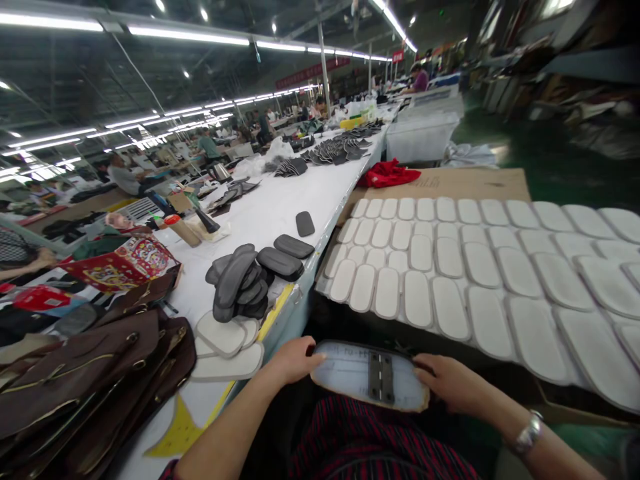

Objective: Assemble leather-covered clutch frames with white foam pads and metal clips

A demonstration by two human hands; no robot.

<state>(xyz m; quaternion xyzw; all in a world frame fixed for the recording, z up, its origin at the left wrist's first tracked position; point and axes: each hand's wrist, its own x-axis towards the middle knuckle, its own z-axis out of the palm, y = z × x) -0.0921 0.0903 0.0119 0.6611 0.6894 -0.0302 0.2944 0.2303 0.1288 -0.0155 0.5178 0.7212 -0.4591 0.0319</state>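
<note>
Above my lap, an oval whitish board with handwriting and a dark metal hinge across it is held level between both hands. My left hand pinches its left end, and my right hand grips its right end. What lies under the board is hidden. To the left on the table, a heap of dark grey padded oval pieces sits beside a few pale oval pieces. On the right, rows of pale oval pieces lie spread on cardboard.
Brown leather bags are piled at the near left of the white table. A red printed bag and an orange-capped bottle stand beyond them. Red cloth lies on the cardboard. Co-workers sit farther off.
</note>
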